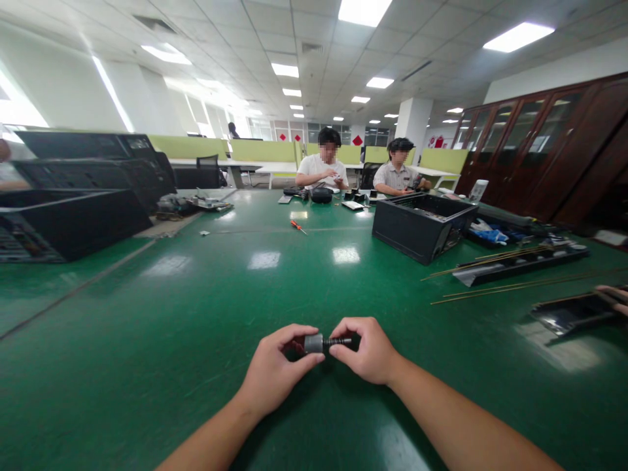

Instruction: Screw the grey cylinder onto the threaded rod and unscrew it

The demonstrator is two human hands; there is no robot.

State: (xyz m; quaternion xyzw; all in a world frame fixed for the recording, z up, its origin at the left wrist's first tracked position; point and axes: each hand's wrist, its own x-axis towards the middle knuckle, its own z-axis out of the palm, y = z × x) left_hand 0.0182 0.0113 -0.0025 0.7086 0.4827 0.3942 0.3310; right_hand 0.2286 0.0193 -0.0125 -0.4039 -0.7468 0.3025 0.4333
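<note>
Head view, left hand: the left hand [275, 369] comes in from the lower left, wrist nearly straight, palm turned inward; thumb below and index above, fingers pinching the grey cylinder [313, 343].
Head view, right hand: the right hand [367, 353] reaches in from the lower right, wrist bent, index arched over and thumb beneath the ridged shaft [345, 341]; whether these fingers press on it cannot be told.
Cylinder and shaft: located between the two hands, near the front edge of view, lying roughly level; body smooth, round, metallic in look; shaft slim, dark, ringed with ridges, pointing right.
Surface: the green surface [220, 294] is glossy, reflecting the ceiling lights, with a seam at left.
Screwdriver: the screwdriver [296, 226] has an orange-red handle and slim shank; lies well beyond the hands.
Right-hand computer case: the open black case [405, 229] is box-shaped, with flat panels.
Rods and channel: thin brass-coloured rods [483, 297] lie near a long black channel [520, 263].
Right edge: another person's hand [615, 296] is at a dark, shiny trough-shaped part [564, 316].
Left side: black computer cases [78, 222], flat-panelled, stand grouped.
Far side: two co-workers sit, one in a white shirt [310, 165], one in a patterned shirt [390, 176].
</note>
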